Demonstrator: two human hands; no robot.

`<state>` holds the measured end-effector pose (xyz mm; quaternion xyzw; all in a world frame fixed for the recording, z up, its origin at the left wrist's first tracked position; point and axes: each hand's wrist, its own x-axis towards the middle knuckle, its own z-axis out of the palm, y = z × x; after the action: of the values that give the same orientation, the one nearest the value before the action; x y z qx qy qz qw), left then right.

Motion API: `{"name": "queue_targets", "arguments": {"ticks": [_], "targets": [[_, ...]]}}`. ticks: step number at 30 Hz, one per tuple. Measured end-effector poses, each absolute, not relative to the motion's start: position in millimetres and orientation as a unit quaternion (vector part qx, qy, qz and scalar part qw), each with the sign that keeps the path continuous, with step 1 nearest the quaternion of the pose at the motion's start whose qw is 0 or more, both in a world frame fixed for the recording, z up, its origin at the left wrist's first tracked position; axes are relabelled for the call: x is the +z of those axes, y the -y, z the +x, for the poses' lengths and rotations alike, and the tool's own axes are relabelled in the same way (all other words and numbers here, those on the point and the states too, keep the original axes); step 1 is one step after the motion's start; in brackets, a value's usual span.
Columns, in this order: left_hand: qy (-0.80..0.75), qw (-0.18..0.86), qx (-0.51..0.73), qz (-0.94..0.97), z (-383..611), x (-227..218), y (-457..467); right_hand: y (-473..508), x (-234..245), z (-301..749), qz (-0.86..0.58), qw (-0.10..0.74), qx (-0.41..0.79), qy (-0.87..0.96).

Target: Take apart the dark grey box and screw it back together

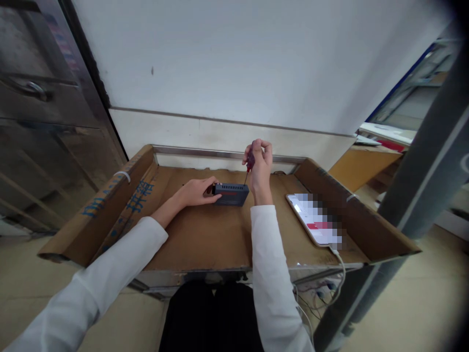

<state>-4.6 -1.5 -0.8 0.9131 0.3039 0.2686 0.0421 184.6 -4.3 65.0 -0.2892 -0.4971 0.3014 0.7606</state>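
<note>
Right fingers (261, 147) pinch screwdriver (250, 162); left fingers (209, 188) hold box (232, 194).

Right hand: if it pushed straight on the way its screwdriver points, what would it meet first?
Most likely the dark box: the right hand aims its screwdriver down at the box's right end.

One camera sits on the person's head. It looks forward and down at the bench (205, 239) from near. The bench's near edge lies low in the view, and its far edge meets the wall (238, 63). The left hand (196, 191) and right hand (261, 168) show in the middle, by the far edge.
</note>
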Motion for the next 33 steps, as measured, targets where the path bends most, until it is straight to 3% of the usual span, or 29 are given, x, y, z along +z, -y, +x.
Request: {"name": "queue_targets", "arguments": {"ticks": [12, 33], "targets": [[-0.301, 0.044, 0.268, 0.914, -4.7, 0.0, 1.8, 5.6, 66.6, 183.9, -0.279, 0.740, 0.352, 0.501], [-0.307, 0.074, 0.246, 0.916, -5.8, -0.5, -0.7, 5.1, 62.9, 176.5, -0.308, 0.766, 0.278, 0.490]]}}
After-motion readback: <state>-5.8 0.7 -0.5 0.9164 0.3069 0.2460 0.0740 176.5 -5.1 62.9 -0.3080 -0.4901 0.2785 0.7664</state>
